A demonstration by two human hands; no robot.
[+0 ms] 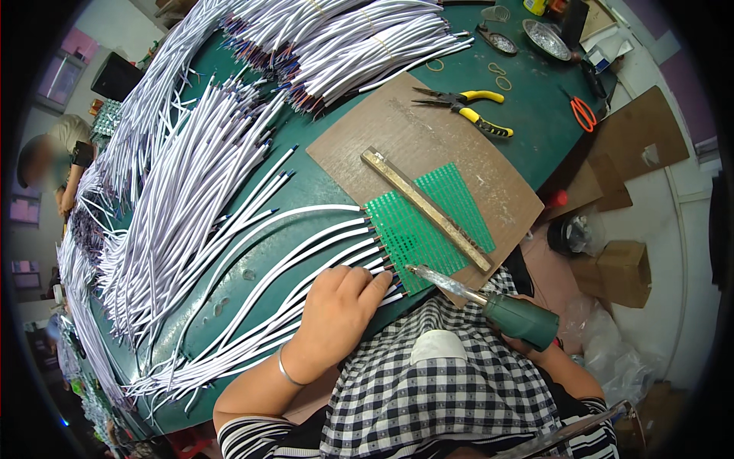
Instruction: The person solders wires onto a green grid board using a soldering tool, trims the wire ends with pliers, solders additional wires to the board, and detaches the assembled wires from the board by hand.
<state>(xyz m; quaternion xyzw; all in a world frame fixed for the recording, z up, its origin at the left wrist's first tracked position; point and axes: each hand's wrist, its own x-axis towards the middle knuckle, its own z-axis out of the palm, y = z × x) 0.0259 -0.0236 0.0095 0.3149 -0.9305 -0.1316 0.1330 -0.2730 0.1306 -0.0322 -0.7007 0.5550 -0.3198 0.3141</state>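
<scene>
My left hand (340,310) lies closed at the lower left edge of a green circuit board (405,223), thumb and fingers pinching a white cable (398,288) there. In my right hand (533,353) is a green-handled soldering iron (520,320), its metal tip (413,268) slanting up-left to that same edge, close to my fingers. Whether the tip touches a joint, I cannot tell. Several white cables (306,245) run from the left to the board's edge. A brass-coloured bar (428,208) lies diagonally across the board, which rests on a brown sheet (348,141).
Bundles of white cables (191,183) cover the green table's left and far side. Yellow-handled pliers (478,115), rubber bands (498,75), a metal dish (547,40) and orange-handled scissors (583,114) lie at the far right. Cardboard boxes (623,271) stand right; another person (65,149) is at left.
</scene>
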